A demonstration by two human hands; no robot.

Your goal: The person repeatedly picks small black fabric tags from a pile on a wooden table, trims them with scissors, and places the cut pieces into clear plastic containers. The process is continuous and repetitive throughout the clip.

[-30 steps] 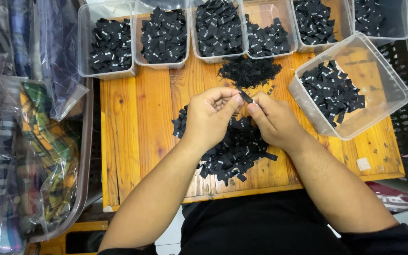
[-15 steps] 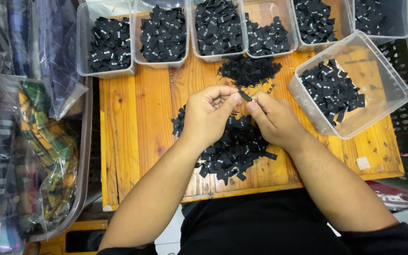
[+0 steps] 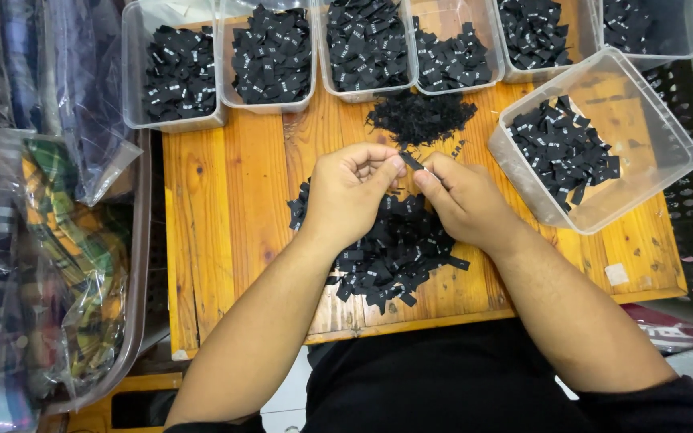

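Head view: pinching one small black fabric label [image 3: 411,161] between both hands, above the wooden table [image 3: 226,232]; left hand [image 3: 350,192] curling its fingers inward, thumb and forefinger pressing together on the label's left end; right hand [image 3: 463,199] meeting it from the other side, thumb and forefinger tips closing on the label's right end, remaining fingers folding under the palm. Hovering right over a loose pile of black labels [image 3: 395,248] lying mid-table, partly hiding beneath both hands and wrists. Sitting just beyond the fingertips, a smaller dark heap of trimmings [image 3: 420,119], not touching the hands. Lining the far edge, a row of clear plastic tubs [image 3: 174,122], each holding more black labels with small white marks. Resting tilted at the right, near the right hand, a larger clear bin [image 3: 651,152] partly filling with the same labels. Lying off the left edge, well apart, plastic-bagged patterned fabric [image 3: 50,265] inside a clear crate. Showing at bottom, dark clothing [image 3: 443,385] of the person
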